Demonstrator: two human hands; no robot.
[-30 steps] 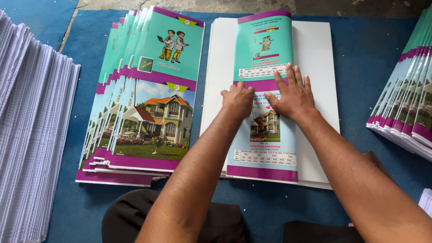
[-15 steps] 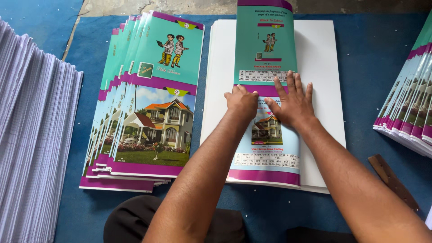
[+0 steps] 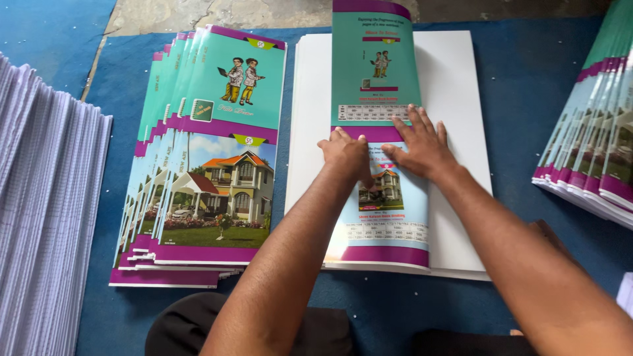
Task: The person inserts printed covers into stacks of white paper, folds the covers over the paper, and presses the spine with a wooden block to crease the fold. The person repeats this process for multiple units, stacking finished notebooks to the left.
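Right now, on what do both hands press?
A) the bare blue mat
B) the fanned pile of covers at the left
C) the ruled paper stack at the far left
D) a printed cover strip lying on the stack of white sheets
D: the left hand and right hand lie flat on the printed cover strip, which rests on the stack of white sheets.

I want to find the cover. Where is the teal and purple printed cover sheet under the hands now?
The teal and purple printed cover sheet lies centre-right on the white paper stack, under both hands.
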